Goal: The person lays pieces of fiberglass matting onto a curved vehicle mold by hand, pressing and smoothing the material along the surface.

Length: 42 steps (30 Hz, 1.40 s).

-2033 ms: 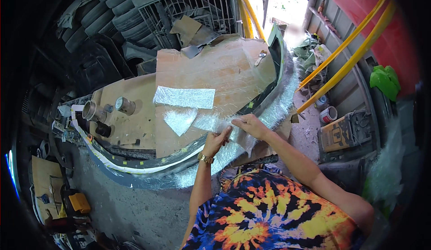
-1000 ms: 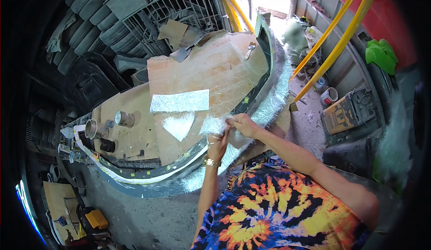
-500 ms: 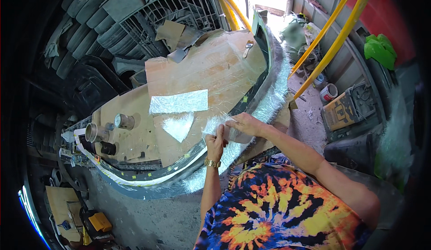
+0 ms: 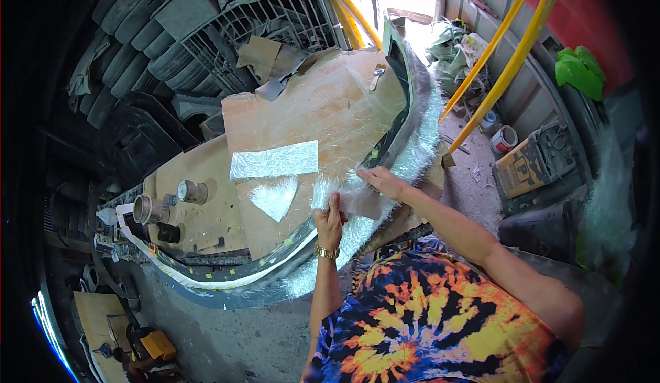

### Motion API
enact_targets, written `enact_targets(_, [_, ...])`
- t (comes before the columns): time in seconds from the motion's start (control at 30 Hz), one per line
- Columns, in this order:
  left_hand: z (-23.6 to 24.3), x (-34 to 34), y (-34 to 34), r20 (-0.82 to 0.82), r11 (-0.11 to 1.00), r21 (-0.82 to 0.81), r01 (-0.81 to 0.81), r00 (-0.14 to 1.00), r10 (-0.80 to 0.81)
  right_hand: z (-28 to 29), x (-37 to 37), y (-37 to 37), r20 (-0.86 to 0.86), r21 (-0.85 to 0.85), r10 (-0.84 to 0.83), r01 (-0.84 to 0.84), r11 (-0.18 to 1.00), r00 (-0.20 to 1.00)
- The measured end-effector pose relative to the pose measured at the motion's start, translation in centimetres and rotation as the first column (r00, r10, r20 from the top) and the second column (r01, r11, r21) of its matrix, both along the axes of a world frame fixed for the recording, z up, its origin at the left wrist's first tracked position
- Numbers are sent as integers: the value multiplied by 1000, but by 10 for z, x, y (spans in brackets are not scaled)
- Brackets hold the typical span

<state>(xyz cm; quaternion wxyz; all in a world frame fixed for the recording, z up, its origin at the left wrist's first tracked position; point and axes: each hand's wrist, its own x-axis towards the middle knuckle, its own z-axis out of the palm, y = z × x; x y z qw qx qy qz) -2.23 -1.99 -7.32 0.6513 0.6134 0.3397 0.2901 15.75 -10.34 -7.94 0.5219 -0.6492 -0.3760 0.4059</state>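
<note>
The left hand (image 4: 329,223) (gold watch (image 4: 326,252) just below it) pinches a frayed fibre-mat piece (image 4: 321,192) over the worktop's (image 4: 323,108) near edge; whether the right hand (image 4: 383,181), just beside, grips it too I cannot tell. Beyond lie a mat triangle (image 4: 273,199), then a mat strip (image 4: 275,161).

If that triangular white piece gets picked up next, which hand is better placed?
Probably the left hand: it is nearer the triangular white piece, with the right hand farther off. The left seems to hold another frayed piece, though.
</note>
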Motion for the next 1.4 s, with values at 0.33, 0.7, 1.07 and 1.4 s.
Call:
enact_targets(0.33, [3,0,-2,-64,918,-258,301,943,-327,38,-20,-3,286,41,188,-209,977,939])
enact_targets(0.7, [3,1,-21,-18,997,-27,73,997,-74,12,17,-1,187,-96,115,-98,991,976])
enact_targets(1.07, [-10,13,-31,-167,750,656,82,985,38,-5,-17,-2,334,103,17,-54,993,942])
enact_targets(1.4, [12,0,-5,-431,806,505,309,899,-75,5,-16,2,287,55,76,-96,994,955])
